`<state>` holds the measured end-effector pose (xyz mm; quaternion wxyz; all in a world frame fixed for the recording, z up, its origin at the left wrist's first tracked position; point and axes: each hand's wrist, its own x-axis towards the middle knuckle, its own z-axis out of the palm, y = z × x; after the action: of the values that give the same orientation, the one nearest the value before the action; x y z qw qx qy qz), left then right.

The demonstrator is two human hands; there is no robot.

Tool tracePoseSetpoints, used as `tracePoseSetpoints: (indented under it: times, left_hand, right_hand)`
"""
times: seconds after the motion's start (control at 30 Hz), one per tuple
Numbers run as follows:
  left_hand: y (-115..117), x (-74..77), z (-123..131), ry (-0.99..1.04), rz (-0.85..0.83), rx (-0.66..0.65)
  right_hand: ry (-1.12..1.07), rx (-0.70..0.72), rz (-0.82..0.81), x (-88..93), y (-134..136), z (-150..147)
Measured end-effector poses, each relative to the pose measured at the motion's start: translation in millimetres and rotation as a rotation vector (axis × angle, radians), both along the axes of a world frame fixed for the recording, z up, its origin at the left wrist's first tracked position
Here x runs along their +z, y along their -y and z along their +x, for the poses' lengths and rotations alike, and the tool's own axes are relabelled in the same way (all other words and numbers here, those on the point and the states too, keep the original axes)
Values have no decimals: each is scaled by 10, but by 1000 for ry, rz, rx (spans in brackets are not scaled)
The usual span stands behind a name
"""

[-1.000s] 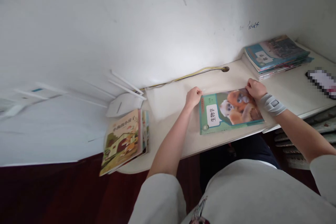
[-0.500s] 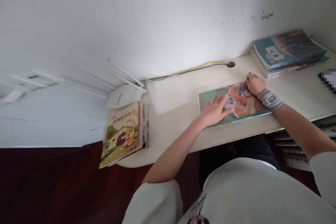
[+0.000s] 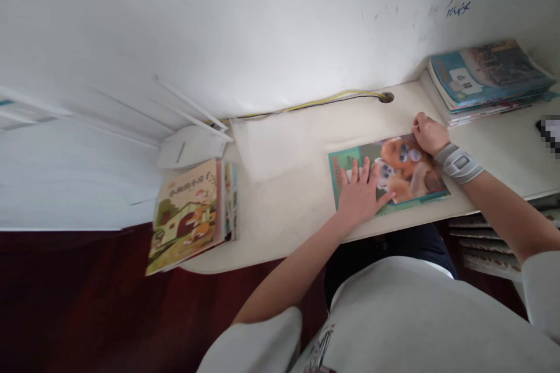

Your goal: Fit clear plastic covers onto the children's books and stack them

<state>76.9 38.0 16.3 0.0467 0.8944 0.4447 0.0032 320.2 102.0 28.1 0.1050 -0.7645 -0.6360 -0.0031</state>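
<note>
A thin book [image 3: 405,178] with monkeys on its green-edged cover lies flat on the white desk [image 3: 280,210]. My left hand [image 3: 361,192] rests palm down on the left part of the cover, fingers spread. At the book's far right corner, my right hand [image 3: 431,135] is closed, its bent fingers gripping the edge; the fingertips are partly hidden. A grey band with a small dark face [image 3: 460,163] circles the right wrist.
A stack of books [image 3: 490,78] stands at the back right, near a blurred-out dark object [image 3: 550,131]. Picture books [image 3: 186,215] overhang the desk's left end, beside a white router [image 3: 192,148]. Cables [image 3: 306,104] run along the wall to a desk hole [image 3: 386,97].
My left hand has come down flat onto the cover, where it was blurred before. The right hand stays at the book's corner. The camera view has shifted slightly.
</note>
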Motion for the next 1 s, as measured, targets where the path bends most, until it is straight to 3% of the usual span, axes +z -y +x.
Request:
tracePoseSetpoints:
  times: [0.07,0.17,0.23,0.33,0.43,0.53,0.63,0.73,0.83,0.93,1.0]
  left_hand:
    - [6,-1,2,8,7,-5]
    - [3,-17,0,14,10,-10]
    - [-4,-37,-9,7,0,-28]
    - [-31,-58,-54,2,-19,-57]
    - [-84,-59,-171,23,13,-31]
    - [-137,-39,-323,15,20,79]
    - [-157,9,-357,-37,17,158]
    - [-169,70,-166,-61,48,132]
    - [-218,99,134,-24,-9,62]
    - [-292,76,319,19,-64,72]
    - [-333,41,332,39,-60,76]
  right_hand:
    - [71,80,109,58,132,-205]
    - [108,355,228,71,472,-702]
    - [96,624,161,19,708,-1002]
    - [65,742,92,-100,919,-1108]
    - [76,680,59,-194,955,-752]
    - [147,562,66,-223,958,-282]
    - [225,505,54,-173,959,-82]
    - [256,449,22,-72,865,-248]
    - [136,449,29,-14,668,-617]
    - [-74,519,21,-64,491,-917]
    - [-135,524,33,-129,432,-967]
